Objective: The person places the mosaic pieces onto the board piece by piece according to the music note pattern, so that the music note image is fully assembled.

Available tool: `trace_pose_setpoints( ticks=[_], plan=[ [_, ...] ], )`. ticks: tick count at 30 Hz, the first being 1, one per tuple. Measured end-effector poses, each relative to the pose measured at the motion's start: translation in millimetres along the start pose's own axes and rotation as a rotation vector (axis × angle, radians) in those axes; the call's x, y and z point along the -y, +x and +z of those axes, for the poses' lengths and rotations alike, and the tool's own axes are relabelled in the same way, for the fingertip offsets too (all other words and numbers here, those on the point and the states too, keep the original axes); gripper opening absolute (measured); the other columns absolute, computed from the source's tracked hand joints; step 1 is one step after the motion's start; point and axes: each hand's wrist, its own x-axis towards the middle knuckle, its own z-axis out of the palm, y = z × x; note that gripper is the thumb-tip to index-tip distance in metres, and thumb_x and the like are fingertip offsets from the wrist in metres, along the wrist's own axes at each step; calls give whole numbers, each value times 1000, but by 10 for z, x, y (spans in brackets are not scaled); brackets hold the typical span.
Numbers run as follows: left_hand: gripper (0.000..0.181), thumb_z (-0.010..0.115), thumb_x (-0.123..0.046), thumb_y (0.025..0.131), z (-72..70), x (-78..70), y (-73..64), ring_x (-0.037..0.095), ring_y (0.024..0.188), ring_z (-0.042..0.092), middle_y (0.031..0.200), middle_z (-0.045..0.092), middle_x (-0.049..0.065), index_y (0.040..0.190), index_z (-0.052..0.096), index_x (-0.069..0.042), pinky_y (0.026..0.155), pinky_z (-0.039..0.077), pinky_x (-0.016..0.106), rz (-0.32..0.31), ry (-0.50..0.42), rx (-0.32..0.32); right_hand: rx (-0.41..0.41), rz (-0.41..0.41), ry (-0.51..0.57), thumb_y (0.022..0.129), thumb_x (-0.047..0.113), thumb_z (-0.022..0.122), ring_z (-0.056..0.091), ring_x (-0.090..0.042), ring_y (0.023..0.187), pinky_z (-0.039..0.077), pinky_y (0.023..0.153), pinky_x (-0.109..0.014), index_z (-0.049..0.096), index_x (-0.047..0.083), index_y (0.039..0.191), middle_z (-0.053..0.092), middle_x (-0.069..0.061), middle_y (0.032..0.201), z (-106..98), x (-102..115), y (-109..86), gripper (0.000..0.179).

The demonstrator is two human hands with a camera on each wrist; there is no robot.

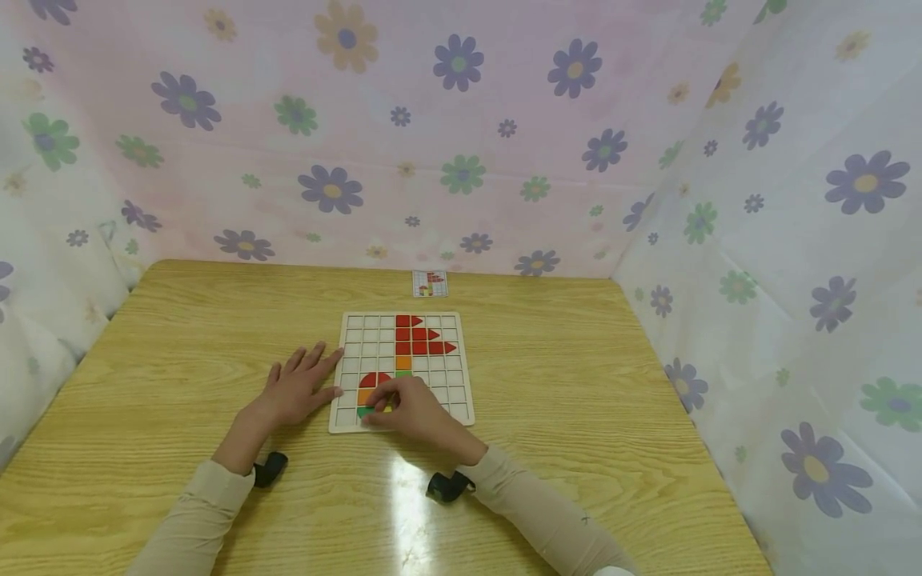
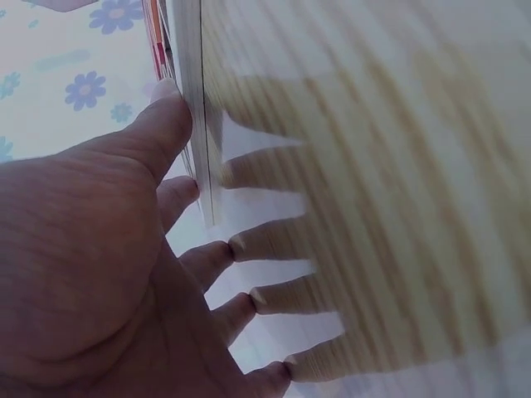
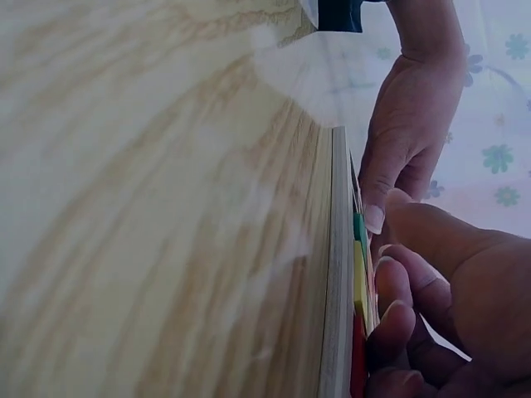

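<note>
A square wooden grid board lies on the table. Red square and pointed pieces form three stepped rows at its upper right, above an orange square and a partly covered green piece. At the lower left are a red rounded pair, an orange square and a green rounded piece. My right hand bends over these, thumb and index fingertips at the green rounded piece; I cannot tell whether they grip it. My left hand, fingers spread, touches the board's left edge.
A small pattern card lies beyond the board at the table's back edge. Flowered cloth encloses the wooden table at the back and sides. Black wrist devices sit at both cuffs.
</note>
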Motion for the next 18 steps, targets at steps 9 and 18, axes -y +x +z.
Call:
trace_pose_setpoints(
  ticks=[9,18],
  plan=[
    [65,61,-36,102,31,68,22,60,144,26,161,30,30,157,40,-8,105,23,81,44,133,-45,18,-32,56,92,20,78,54,-2,62,46,59,-17,77,10,99,69,5,84,-29,-52,16,12],
    [59,58,-34,104,-17,100,-19,58,143,31,159,35,28,154,44,-7,106,24,80,49,154,-86,-29,-59,98,97,22,73,62,-8,68,52,64,-21,78,12,101,73,0,87,-171,-114,2,12]
  ],
)
